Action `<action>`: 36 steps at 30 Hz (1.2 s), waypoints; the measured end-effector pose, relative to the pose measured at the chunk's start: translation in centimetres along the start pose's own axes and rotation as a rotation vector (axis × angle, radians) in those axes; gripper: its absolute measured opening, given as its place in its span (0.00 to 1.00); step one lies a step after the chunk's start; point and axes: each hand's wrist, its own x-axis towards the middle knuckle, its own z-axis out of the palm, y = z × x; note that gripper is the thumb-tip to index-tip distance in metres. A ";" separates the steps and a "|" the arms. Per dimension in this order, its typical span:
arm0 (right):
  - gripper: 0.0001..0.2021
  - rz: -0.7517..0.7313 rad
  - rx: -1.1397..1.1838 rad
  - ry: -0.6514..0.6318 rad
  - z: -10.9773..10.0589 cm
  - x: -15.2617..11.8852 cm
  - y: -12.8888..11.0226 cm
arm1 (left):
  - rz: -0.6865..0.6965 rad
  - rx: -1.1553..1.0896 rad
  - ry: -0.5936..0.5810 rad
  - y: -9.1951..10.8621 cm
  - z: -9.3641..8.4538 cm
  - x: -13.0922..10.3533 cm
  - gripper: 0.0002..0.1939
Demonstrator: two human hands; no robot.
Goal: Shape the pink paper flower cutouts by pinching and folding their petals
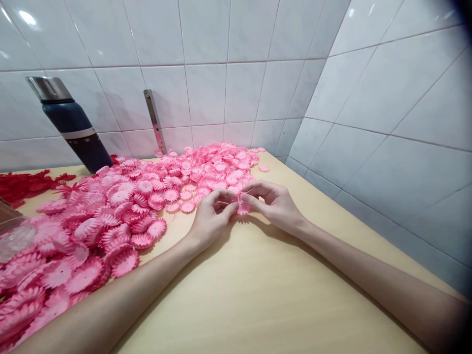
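Between my two hands, just above the pale wooden table (273,295), is a pink scalloped flower piece (243,206). My left hand (217,214) pinches its left side between thumb and fingers. On the right side, the thumb and fingertips of my right hand (271,202) close on the same piece. Many similar pink flower pieces (147,187) lie heaped beyond my hands and along the left. Fingertips hide part of the held piece.
A dark blue bottle (83,130) with a steel cap stands at the back left. Red pieces (25,184) and clear plastic (16,241) lie at the far left. A metal strip (153,115) rests against the tiled wall (206,93). Another tiled wall borders the table's right side.
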 end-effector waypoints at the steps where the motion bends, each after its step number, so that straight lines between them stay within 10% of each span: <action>1: 0.12 -0.006 0.009 -0.022 0.0 0.0 0.0 | -0.004 0.000 0.012 0.0 0.0 0.0 0.07; 16: 0.15 0.081 0.022 0.030 0.2 -0.2 -0.2 | 0.006 -0.034 -0.043 0.1 0.0 -0.1 0.12; 30: 0.10 -0.126 -0.310 -0.108 0.1 -0.1 0.2 | 0.011 -0.045 -0.043 -0.1 -0.2 0.0 0.16; 36: 0.11 -0.223 -0.467 0.089 0.8 -0.1 0.4 | 0.003 -0.050 -0.044 -0.1 -0.1 -0.1 0.16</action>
